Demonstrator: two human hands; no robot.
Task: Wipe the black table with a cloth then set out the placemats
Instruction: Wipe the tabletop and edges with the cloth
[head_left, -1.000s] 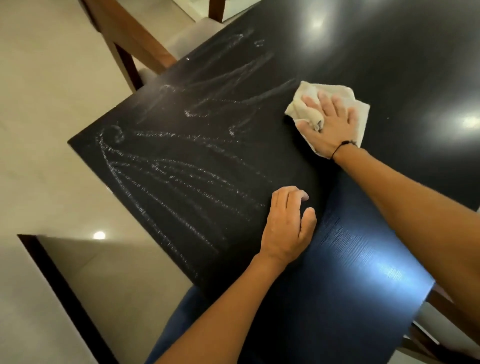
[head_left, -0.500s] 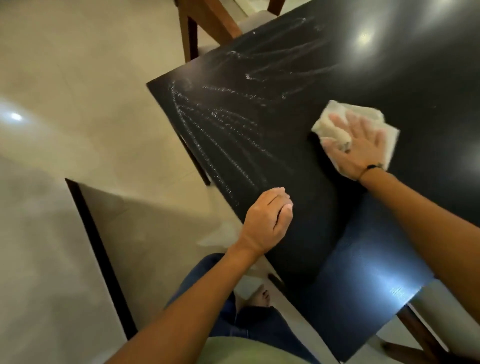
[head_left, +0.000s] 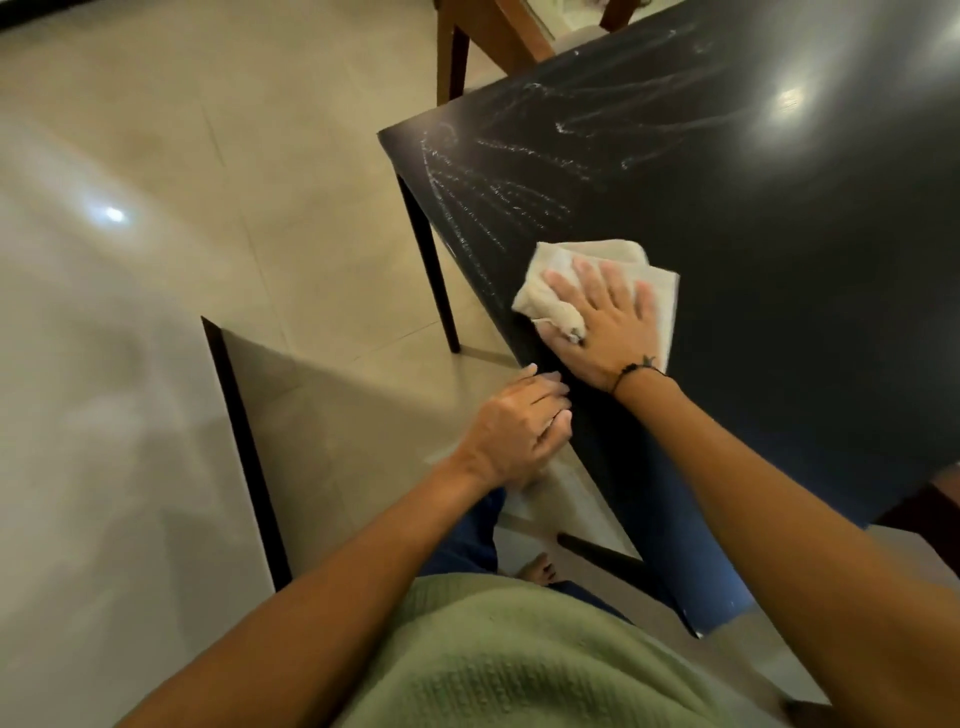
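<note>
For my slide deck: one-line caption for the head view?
Right hand presses a cloth on the streaked black table; left hand rests at its edge.

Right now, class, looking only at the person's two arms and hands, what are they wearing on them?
Both forearms are bare, with no sleeves reaching them. The right hand has a thin black cord bracelet round the wrist, with a small knot or charm on it. The left hand shows no bracelet or watch. No gloves on either. Whether the fingers carry rings is too blurred to tell.

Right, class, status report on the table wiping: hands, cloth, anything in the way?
Right hand flat, pressing cloth onto black table near its edge. Left hand rests on that edge. White streaks remain ahead. No placemats visible.
</note>
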